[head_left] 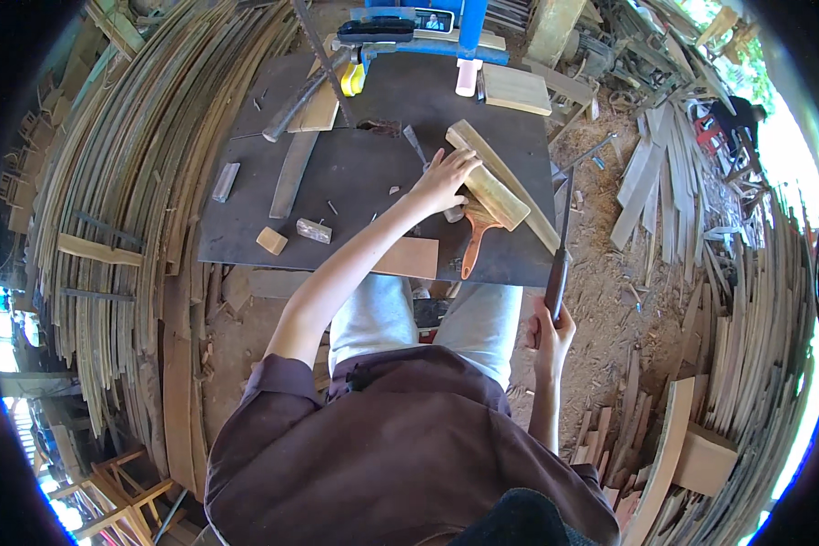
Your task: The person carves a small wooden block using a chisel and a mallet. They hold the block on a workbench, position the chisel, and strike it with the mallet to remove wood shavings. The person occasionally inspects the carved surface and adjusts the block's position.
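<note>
While the fingers of the left hand (440, 185) grasp its far part, a wooden block (500, 197) sits at the right of the dark table (359, 177), beside a longer strip (511, 183). Just nearer lies an orange-handled brush (475, 242); off the near right corner, the right hand (552, 333) clenches a long tool (558, 276).

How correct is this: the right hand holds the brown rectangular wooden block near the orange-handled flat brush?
Wrong hand: the head view shows the left hand, not the right hand, holding the brown rectangular wooden block near the orange-handled flat brush.
</note>
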